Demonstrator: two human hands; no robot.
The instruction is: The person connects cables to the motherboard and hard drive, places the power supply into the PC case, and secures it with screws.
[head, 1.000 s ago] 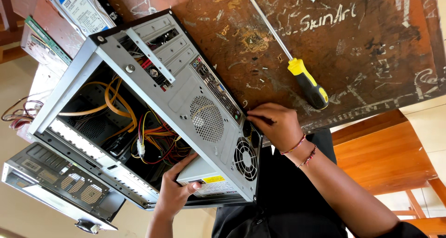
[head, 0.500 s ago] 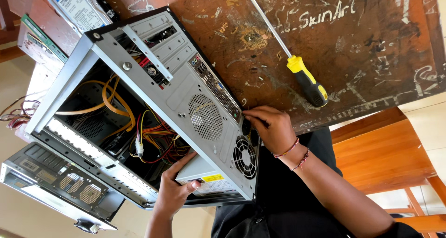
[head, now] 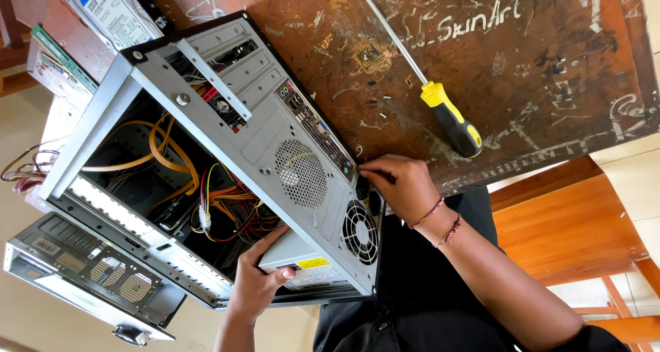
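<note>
Scratched brown desk (head: 550, 84) unchanged; left hand (head: 258, 283) still clasps the power supply (head: 302, 266), right hand (head: 399, 183) stays pinching the case (head: 275, 146) corner.

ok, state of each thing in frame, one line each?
computer case: on the table, side panel off, cables exposed.
power supply: partly inside the case.
left hand: on the power supply.
right hand: fingertips at the case's rear edge.
screwdriver: lying on the table, untouched.
hard drive: loose on the table.

One head camera, close in, looks down, rolled sideways, over the computer case (head: 227, 166) and wooden table (head: 550, 70).
</note>
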